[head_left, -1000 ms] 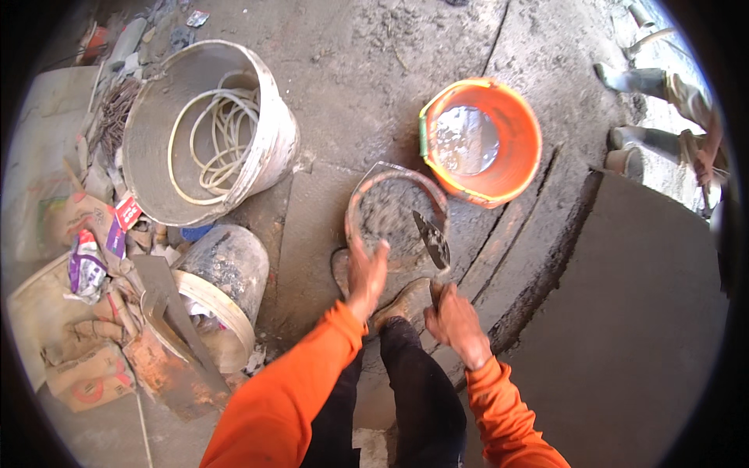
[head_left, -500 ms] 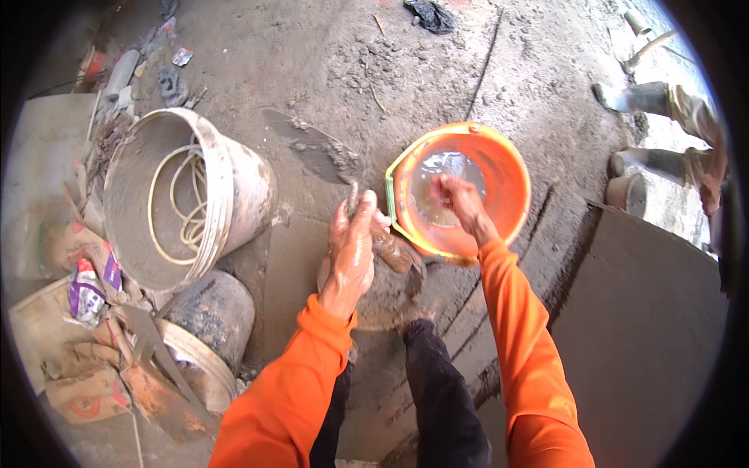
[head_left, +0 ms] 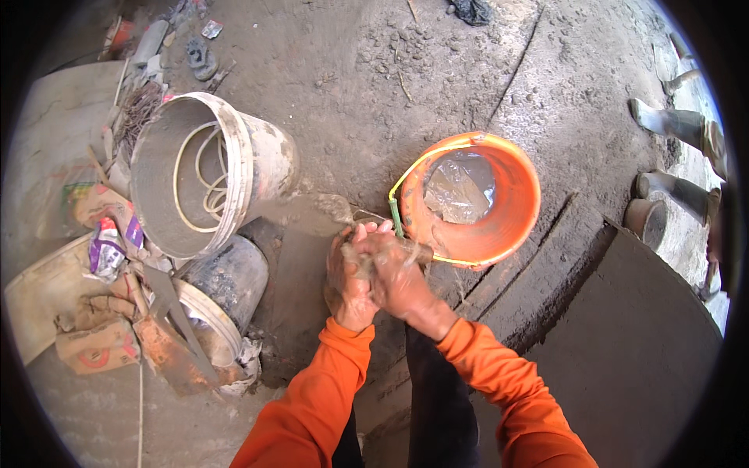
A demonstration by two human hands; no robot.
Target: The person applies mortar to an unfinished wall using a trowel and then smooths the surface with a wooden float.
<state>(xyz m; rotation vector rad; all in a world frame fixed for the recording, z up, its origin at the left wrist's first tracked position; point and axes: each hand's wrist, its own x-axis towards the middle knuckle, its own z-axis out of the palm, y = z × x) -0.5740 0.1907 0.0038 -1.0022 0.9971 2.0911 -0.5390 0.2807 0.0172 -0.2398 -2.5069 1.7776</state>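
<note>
Trowel (head_left: pixel 416 250) is up at the hands, just L of orange bkt (head_left: pixel 515 187) in view; gap to bkt wall unclear. Only the brown handle end shows well. L hand (head_left: pixel 349 281): fingers curled, looks wrapped on trowel, mostly closed. R hand (head_left: pixel 399 277): laid across L hand, partly curled, motion-blurred; can't tell if it grips or just rubs. To do it well, IMO: firm L hold near the neck since skin looks wet, R hand light along the handle, fingertips clear of blade edge, all close to bkt so drips land there. Orientation: long axis approx L-R across view, tilted; handle butt points R + slightly down, toward bkt's near side. Blade end prob up-L, but blurred vs grey ground (head_left: pixel 343 101), can't confirm.
</note>
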